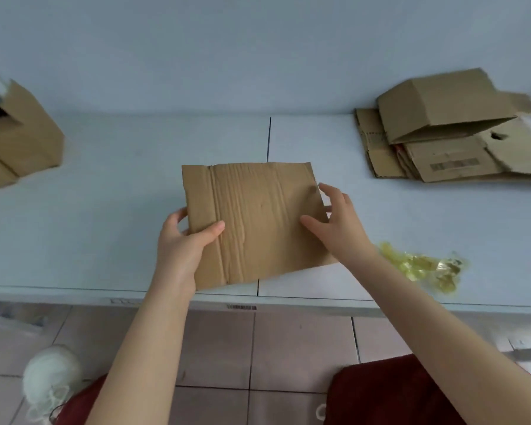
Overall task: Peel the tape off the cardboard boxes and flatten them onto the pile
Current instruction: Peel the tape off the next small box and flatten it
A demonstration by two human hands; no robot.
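One flattened box (258,216) — left hand (184,240) pinches left edge | right hand (337,222) pinches right

Grips flattened cardboard (258,216) by left edge with left hand (184,240), thumb on top; clasps right edge with right hand (344,222). Beyond right fingers (327,190), pile (448,148); rightward, nearer, crumpled tape (420,265). Well left of left fingers, standing box (19,133).

Matt creased cardboard sheet (258,222), glossy crumpled tape (420,265)
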